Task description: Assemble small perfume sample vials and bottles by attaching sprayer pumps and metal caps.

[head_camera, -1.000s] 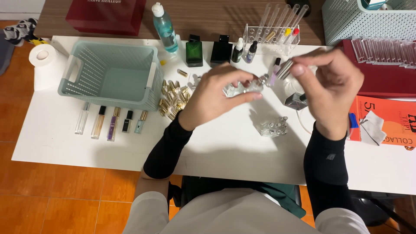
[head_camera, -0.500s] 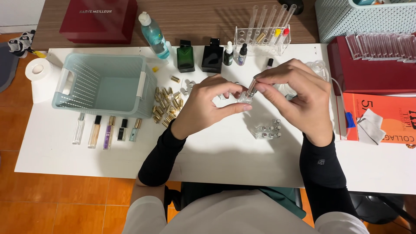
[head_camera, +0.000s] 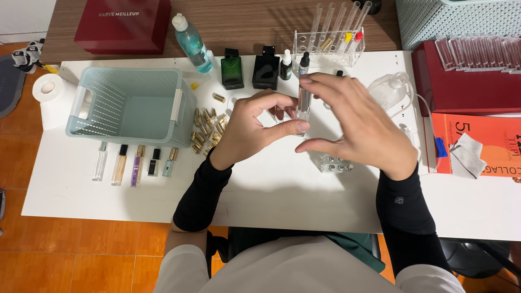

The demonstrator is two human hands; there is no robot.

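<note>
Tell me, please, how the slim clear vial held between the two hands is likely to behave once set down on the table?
The clear vial looks tall, narrow and glassy, so upright it would probably tip easily; on its side it may roll. The left hand and right hand pinch it by fingertips, suggesting it is light and perhaps slippery.

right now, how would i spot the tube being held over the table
Start at the pale blue basket on the white table, then look right to the two hands. Pinched between the left hand and right hand is a thin clear tube, the only one upright off the table.

Black snug sleeves to the wrists — white top beneath (small grey mark on right sleeve).
</note>
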